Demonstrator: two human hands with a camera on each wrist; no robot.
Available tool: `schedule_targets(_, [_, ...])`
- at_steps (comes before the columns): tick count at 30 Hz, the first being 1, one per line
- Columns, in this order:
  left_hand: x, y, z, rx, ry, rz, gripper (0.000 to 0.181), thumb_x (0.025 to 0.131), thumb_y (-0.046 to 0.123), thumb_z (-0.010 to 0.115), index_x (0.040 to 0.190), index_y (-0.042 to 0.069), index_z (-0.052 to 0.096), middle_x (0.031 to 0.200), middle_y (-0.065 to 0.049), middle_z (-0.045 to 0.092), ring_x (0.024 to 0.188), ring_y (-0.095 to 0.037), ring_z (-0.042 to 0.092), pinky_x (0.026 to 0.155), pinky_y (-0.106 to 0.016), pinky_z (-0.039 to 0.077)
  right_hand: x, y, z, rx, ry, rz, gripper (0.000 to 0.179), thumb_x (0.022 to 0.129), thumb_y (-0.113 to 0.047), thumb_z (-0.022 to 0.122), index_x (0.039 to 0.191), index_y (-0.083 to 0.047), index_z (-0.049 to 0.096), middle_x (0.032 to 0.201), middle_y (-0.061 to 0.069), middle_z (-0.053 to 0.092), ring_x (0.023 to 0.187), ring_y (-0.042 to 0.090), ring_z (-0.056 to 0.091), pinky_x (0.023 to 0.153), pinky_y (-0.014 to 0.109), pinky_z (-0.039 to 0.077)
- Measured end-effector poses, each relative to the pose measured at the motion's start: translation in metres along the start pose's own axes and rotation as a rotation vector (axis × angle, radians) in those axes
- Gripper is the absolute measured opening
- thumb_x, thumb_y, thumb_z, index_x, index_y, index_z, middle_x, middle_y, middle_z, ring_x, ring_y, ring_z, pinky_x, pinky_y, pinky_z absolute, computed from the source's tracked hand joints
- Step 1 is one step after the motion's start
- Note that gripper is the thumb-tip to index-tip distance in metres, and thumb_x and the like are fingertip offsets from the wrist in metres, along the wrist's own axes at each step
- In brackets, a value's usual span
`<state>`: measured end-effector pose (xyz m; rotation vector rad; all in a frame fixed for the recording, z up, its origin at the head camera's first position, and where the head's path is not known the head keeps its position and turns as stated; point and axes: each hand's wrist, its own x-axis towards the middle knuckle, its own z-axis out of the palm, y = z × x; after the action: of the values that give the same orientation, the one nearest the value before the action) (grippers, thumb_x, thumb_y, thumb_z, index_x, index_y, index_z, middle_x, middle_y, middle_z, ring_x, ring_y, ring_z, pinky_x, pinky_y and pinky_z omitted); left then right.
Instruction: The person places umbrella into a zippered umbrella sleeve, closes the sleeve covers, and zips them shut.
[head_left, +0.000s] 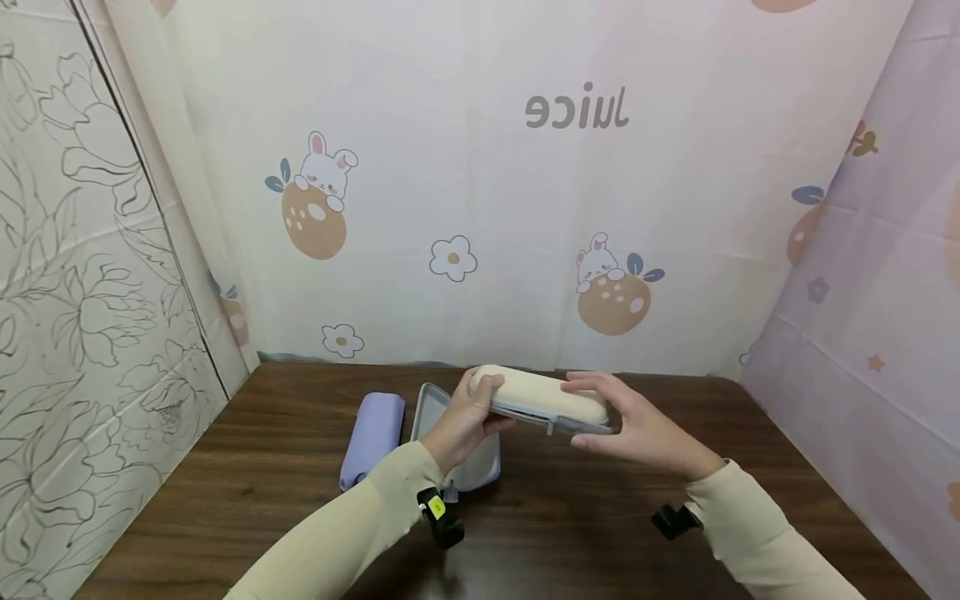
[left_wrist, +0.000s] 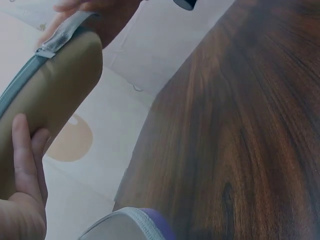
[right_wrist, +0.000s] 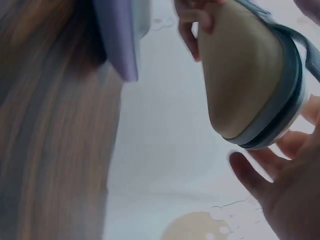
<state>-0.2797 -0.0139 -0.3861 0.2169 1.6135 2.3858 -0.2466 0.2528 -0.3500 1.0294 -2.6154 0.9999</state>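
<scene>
A cream hard case [head_left: 536, 392] with a grey zip band is held up over the table, its long side slanting down to the right. My left hand [head_left: 461, 421] grips its left end, thumb on the top and fingers underneath. In the left wrist view those fingers [left_wrist: 22, 160] lie along the case's cream underside. My right hand [head_left: 637, 421] is at the other end, fingers over the top and thumb lower down. The right wrist view shows its fingers spread around the case's rounded end, the thumb [right_wrist: 245, 172] standing off. A zip pull tab [left_wrist: 45, 52] hangs at the band.
On the brown wooden table [head_left: 262, 450] lies a closed lilac case [head_left: 375, 433]. Beside it, an opened lilac case with grey lining [head_left: 480, 462] is partly hidden by my left forearm. Printed curtains [head_left: 487, 167] stand behind and at the sides.
</scene>
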Motion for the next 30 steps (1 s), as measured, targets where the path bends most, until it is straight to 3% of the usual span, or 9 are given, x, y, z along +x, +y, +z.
schedule_targets(5, [0.000, 0.001, 0.002, -0.009, 0.026, 0.002, 0.061, 0.096, 0.033, 0.059, 0.145, 0.009, 0.030, 0.120, -0.023, 0.048, 0.094, -0.025, 0.063, 0.074, -0.032, 0.059, 0.002, 0.000, 0.006, -0.260, 0.105, -0.194, 0.079, 0.073, -0.037, 0.090, 0.140, -0.020, 0.054, 0.147, 0.003, 0.046, 0.124, 0.020, 0.045, 0.091, 0.041, 0.045])
schedule_targets(10, [-0.003, 0.003, 0.005, -0.009, 0.033, 0.006, 0.060, 0.096, 0.033, 0.059, 0.143, 0.008, 0.031, 0.118, -0.022, 0.049, 0.092, -0.024, 0.063, 0.073, -0.032, 0.059, 0.003, -0.002, 0.011, -0.444, 0.184, -0.292, 0.079, 0.068, -0.027, 0.092, 0.137, -0.016, 0.057, 0.140, 0.007, 0.053, 0.121, 0.025, 0.052, 0.093, 0.046, 0.043])
schedule_targets(13, [-0.005, 0.004, 0.007, -0.012, 0.036, 0.015, 0.060, 0.096, 0.033, 0.059, 0.143, 0.008, 0.031, 0.117, -0.021, 0.049, 0.091, -0.024, 0.063, 0.072, -0.031, 0.059, 0.005, -0.004, 0.013, -0.515, 0.216, -0.337, 0.076, 0.069, -0.023, 0.090, 0.137, -0.013, 0.058, 0.136, 0.008, 0.057, 0.121, 0.027, 0.054, 0.093, 0.049, 0.044])
schedule_targets(15, [-0.007, 0.005, 0.008, -0.012, 0.037, 0.023, 0.060, 0.096, 0.033, 0.059, 0.143, 0.008, 0.031, 0.116, -0.021, 0.050, 0.090, -0.023, 0.063, 0.071, -0.030, 0.058, 0.007, -0.004, 0.015, -0.559, 0.242, -0.378, 0.067, 0.077, -0.028, 0.085, 0.137, -0.012, 0.059, 0.134, 0.008, 0.059, 0.120, 0.028, 0.056, 0.093, 0.049, 0.046])
schedule_targets(20, [-0.009, 0.006, 0.010, -0.014, 0.032, 0.020, 0.060, 0.096, 0.033, 0.059, 0.142, 0.009, 0.030, 0.114, -0.020, 0.050, 0.088, -0.022, 0.062, 0.071, -0.028, 0.058, 0.011, -0.005, 0.020, -0.612, 0.312, -0.472, 0.053, 0.097, -0.043, 0.060, 0.136, -0.007, 0.059, 0.130, 0.013, 0.061, 0.112, 0.033, 0.061, 0.088, 0.050, 0.051])
schedule_targets(26, [-0.010, 0.008, 0.009, -0.014, 0.031, 0.028, 0.059, 0.096, 0.035, 0.058, 0.142, 0.010, 0.028, 0.118, -0.021, 0.049, 0.090, -0.023, 0.062, 0.072, -0.029, 0.058, 0.014, -0.006, 0.022, -0.610, 0.338, -0.463, 0.056, 0.102, -0.046, 0.046, 0.138, -0.005, 0.057, 0.128, 0.013, 0.061, 0.105, 0.032, 0.063, 0.084, 0.049, 0.054])
schedule_targets(28, [-0.010, 0.009, 0.008, -0.012, 0.028, 0.035, 0.058, 0.096, 0.035, 0.057, 0.141, 0.010, 0.029, 0.120, -0.022, 0.048, 0.091, -0.023, 0.062, 0.074, -0.030, 0.058, 0.014, -0.006, 0.023, -0.604, 0.335, -0.456, 0.055, 0.102, -0.045, 0.047, 0.137, -0.005, 0.057, 0.128, 0.013, 0.062, 0.107, 0.032, 0.063, 0.086, 0.050, 0.054])
schedule_targets(30, [-0.010, 0.010, 0.008, -0.010, 0.026, 0.037, 0.058, 0.096, 0.034, 0.058, 0.140, 0.010, 0.029, 0.121, -0.022, 0.047, 0.092, -0.024, 0.062, 0.075, -0.030, 0.058, 0.014, -0.006, 0.023, -0.596, 0.332, -0.454, 0.052, 0.099, -0.041, 0.059, 0.136, -0.005, 0.058, 0.128, 0.013, 0.062, 0.108, 0.032, 0.063, 0.087, 0.049, 0.054])
